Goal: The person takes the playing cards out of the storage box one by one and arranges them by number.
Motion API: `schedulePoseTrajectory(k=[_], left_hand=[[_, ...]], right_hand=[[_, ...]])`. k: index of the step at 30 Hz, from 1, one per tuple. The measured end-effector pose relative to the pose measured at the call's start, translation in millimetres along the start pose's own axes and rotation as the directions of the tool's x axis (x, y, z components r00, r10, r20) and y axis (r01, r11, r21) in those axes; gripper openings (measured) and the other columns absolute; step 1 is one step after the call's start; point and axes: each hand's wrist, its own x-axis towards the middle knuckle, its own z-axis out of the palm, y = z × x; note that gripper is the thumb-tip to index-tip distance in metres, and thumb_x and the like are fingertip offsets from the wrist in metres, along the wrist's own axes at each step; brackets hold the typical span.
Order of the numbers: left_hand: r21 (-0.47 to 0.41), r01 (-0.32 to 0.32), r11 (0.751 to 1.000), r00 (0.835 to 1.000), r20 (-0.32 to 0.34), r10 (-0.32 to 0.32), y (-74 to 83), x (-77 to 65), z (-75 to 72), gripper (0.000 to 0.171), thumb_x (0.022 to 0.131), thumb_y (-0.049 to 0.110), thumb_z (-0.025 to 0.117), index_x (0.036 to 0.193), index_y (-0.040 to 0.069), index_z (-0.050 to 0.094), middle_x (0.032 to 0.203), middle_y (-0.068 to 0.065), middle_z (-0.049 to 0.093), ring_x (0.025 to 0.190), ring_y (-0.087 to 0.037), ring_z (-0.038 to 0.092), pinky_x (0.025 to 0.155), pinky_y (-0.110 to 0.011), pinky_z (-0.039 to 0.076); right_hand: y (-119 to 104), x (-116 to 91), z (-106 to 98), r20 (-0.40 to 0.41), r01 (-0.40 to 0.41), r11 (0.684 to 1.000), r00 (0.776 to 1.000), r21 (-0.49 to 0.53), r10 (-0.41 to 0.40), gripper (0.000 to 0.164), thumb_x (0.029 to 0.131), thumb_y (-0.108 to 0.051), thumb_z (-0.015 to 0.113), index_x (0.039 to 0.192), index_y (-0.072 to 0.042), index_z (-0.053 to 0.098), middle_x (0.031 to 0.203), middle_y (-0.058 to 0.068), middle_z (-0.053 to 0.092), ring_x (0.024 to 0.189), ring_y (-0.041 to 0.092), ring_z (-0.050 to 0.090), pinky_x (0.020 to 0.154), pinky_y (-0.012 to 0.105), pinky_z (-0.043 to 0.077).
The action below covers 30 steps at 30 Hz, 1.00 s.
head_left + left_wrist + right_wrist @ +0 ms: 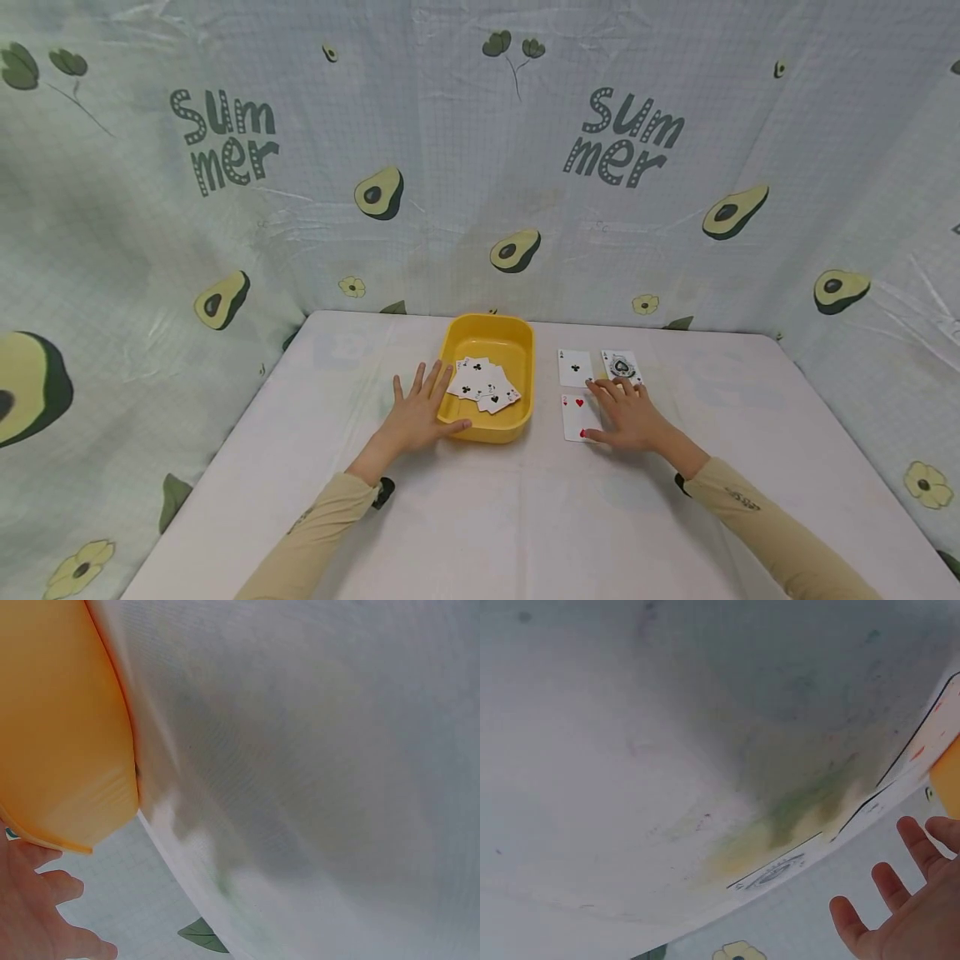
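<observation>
My left hand (417, 414) rests at the left rim of a yellow plastic tray (489, 433), fingers spread and thumb along the near edge. Inside the tray lies a loose fan of white playing cards (474, 380) showing black clubs and spades. To the right, my right hand (636, 419) hovers low, fingers apart, over a red hearts card (574, 410); its thumb overlaps that card's lower heart. Beyond the fingertips lie a card with a single club (574, 372) and an ornate ace of spades (621, 364), partly covered by the fingers. In the right wrist view, the fingers (890, 887) curve loosely.
A pale cloth covers the table (465, 525). Behind it and at both sides hangs a curtain (442, 100) printed with avocados, flowers and lettering. The tray's outer wall (67, 727) fills the upper left of the left wrist view.
</observation>
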Motion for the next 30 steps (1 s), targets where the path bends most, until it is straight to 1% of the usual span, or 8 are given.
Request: schedulePoseTrajectory(k=[4,9,11,18,24,27,30], left_hand=[[-0.011,-0.01,1.0,1.0,-0.004,0.01,-0.5,-0.7,0.8,0.096,0.076,0.07,0.043,0.145,0.012,0.01,0.151,-0.014,0.008,0.137,-0.039,0.005,0.099,-0.068,0.002],[-0.01,-0.022,1.0,1.0,-0.018,0.021,-1.7,-1.1,2.6,0.1,0.074,0.076,0.037,0.144,0.01,0.012,0.15,-0.015,0.011,0.137,-0.04,0.007,0.099,-0.068,0.004],[-0.001,-0.016,1.0,1.0,-0.015,0.016,-1.4,-1.3,2.2,0.099,0.074,0.076,0.037,0.144,0.011,0.011,0.15,-0.014,0.01,0.136,-0.04,0.008,0.099,-0.068,0.005],[0.003,-0.01,1.0,1.0,-0.017,0.01,-0.6,-0.7,1.1,0.094,0.077,0.067,0.046,0.144,0.012,0.011,0.151,-0.013,0.009,0.137,-0.039,0.007,0.099,-0.069,0.005],[0.0,-0.005,1.0,1.0,-0.016,0.005,0.1,-0.6,0.8,0.094,0.077,0.067,0.046,0.145,0.012,0.011,0.151,-0.013,0.009,0.137,-0.039,0.007,0.099,-0.069,0.004],[0.008,-0.006,1.0,1.0,-0.017,0.006,0.6,-0.7,1.0,0.094,0.077,0.067,0.046,0.145,0.012,0.011,0.151,-0.014,0.009,0.137,-0.04,0.007,0.099,-0.069,0.005],[0.012,-0.002,1.0,1.0,-0.011,0.002,1.2,-1.2,1.0,0.094,0.077,0.068,0.045,0.145,0.012,0.01,0.151,-0.013,0.008,0.137,-0.039,0.006,0.099,-0.069,0.005]], right_hand=[[-2.0,5.9,-4.5,-0.003,0.0,1.0,1.0,0.026,0.001,0.078,0.077,-0.055,0.056,0.136,-0.009,0.035,0.131,0.01,0.043,0.117,0.036,0.036,0.087,0.056,0.031],[-7.0,14.8,-12.1,-0.015,0.009,0.998,1.0,0.069,-0.008,0.072,0.081,-0.05,0.055,0.137,-0.009,0.035,0.131,0.01,0.042,0.117,0.034,0.035,0.089,0.059,0.03],[-10.2,18.7,-15.7,-0.022,0.014,0.996,1.0,0.087,-0.012,0.071,0.082,-0.049,0.054,0.137,-0.01,0.035,0.132,0.01,0.042,0.118,0.033,0.034,0.091,0.059,0.03],[-24.5,35.9,-28.3,-0.028,0.029,0.995,0.999,0.095,-0.026,0.069,0.085,-0.05,0.049,0.138,-0.01,0.032,0.134,0.009,0.04,0.119,0.032,0.034,0.093,0.057,0.03],[-37.7,52.2,-36.8,-0.002,0.01,0.992,1.0,0.126,-0.009,0.069,0.085,-0.051,0.048,0.14,-0.014,0.029,0.137,0.007,0.037,0.122,0.03,0.031,0.097,0.058,0.027],[-42.9,59.0,-38.9,-0.002,0.017,0.991,1.0,0.134,-0.017,0.069,0.085,-0.051,0.049,0.139,-0.014,0.03,0.137,0.007,0.036,0.122,0.03,0.031,0.097,0.057,0.027],[-47.3,65.5,-39.6,-0.001,0.04,0.994,0.999,0.107,-0.04,0.07,0.085,-0.053,0.048,0.14,-0.013,0.029,0.138,0.007,0.035,0.122,0.03,0.031,0.096,0.053,0.029]])
